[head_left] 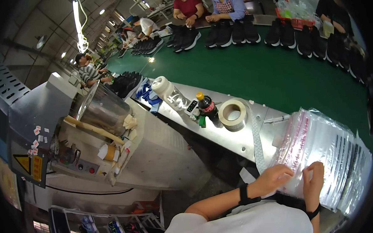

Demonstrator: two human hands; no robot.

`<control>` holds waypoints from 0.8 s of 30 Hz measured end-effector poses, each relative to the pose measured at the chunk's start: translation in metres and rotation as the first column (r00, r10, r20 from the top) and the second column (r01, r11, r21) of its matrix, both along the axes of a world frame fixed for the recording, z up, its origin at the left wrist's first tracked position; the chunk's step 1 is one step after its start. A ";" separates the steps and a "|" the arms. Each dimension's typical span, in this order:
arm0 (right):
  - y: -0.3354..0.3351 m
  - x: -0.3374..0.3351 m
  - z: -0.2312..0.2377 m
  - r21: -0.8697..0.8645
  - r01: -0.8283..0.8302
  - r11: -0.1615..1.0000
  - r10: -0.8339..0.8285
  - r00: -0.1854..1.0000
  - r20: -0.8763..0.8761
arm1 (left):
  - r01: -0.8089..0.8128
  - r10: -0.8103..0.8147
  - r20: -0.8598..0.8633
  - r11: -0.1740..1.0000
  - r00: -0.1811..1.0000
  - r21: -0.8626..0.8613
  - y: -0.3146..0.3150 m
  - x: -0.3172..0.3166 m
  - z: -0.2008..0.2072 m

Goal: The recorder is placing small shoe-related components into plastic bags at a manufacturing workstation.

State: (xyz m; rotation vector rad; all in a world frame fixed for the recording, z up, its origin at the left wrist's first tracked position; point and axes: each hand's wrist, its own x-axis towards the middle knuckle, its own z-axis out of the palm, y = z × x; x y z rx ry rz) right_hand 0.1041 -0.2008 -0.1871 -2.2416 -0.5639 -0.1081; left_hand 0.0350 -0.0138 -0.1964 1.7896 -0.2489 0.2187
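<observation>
My left hand (273, 180) is closed in a pinch above the near left edge of a stack of clear plastic bags (321, 146). A strip of small labels (258, 148) runs from a label roll (233, 115) down to just behind this hand. Close by on the right, my right hand (313, 178) is also closed, with thumb and fingers bent together over the bags. The two hands are slightly apart. Whatever is between the fingers of either hand is too small or hidden to make out.
A cola bottle (206, 104), a small device (191, 107) and a clear bottle with a white lid (169, 92) stand on the metal ledge (248, 139). Beyond runs a green conveyor belt (234, 68) with black shoes (222, 33) and co-workers. A machine (154, 147) is at left.
</observation>
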 end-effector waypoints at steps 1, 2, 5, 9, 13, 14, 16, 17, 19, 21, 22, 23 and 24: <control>-0.002 0.005 -0.004 -0.031 0.078 0.996 -0.072 0.983 0.171 | 0.086 -0.093 0.056 0.989 0.994 0.117 -0.014 0.006 0.000; 0.000 0.009 -0.011 -0.056 0.163 0.985 -0.135 0.931 0.338 | 0.120 -0.125 0.050 0.988 0.991 0.099 -0.016 0.008 -0.007; -0.001 0.012 -0.034 -0.193 0.154 0.969 -0.091 0.948 0.304 | 0.080 -0.188 0.142 0.829 0.972 0.554 -0.021 0.012 -0.030; -0.001 0.022 -0.043 -0.139 0.164 0.977 -0.113 0.941 0.318 | 0.101 -0.169 0.104 0.876 0.980 0.471 -0.002 0.015 -0.029; -0.032 0.024 -0.029 0.134 0.140 0.981 -0.138 0.990 -0.026 | 0.291 -0.189 -0.624 0.955 0.759 0.064 -0.006 0.047 0.008; -0.038 0.023 -0.026 0.262 0.123 0.957 -0.078 0.981 -0.176 | 0.297 -0.407 -0.432 0.906 0.805 -0.301 -0.012 0.058 0.008; -0.046 0.017 -0.021 0.287 0.103 0.952 -0.034 0.971 -0.235 | 0.124 -0.682 -0.177 0.369 0.710 -0.921 -0.030 0.082 0.000; -0.044 0.018 -0.015 0.354 0.182 0.917 -0.056 0.939 -0.339 | 0.050 -0.750 -0.179 0.272 0.637 -0.961 -0.039 0.098 -0.010; -0.050 0.018 -0.005 0.496 0.283 0.821 -0.072 0.913 -0.401 | -0.082 -0.833 -0.272 0.267 0.481 -0.960 -0.053 0.120 -0.033; -0.062 0.017 0.002 0.521 0.225 0.824 -0.080 0.955 -0.286 | -0.034 -0.631 -0.619 0.687 0.468 -0.726 -0.067 0.127 -0.030; -0.065 0.015 0.005 0.546 0.164 0.822 -0.074 0.980 -0.182 | 0.032 -0.493 -0.729 0.838 0.475 -0.545 -0.071 0.129 -0.014; -0.067 0.017 0.009 0.514 0.075 0.854 -0.012 0.992 -0.125 | 0.040 -0.503 -0.727 0.834 0.467 -0.551 -0.077 0.134 -0.010; -0.066 0.017 0.014 0.507 0.078 0.858 -0.011 0.991 -0.134 | 0.169 -0.459 -0.726 0.883 0.513 -0.439 -0.083 0.135 -0.007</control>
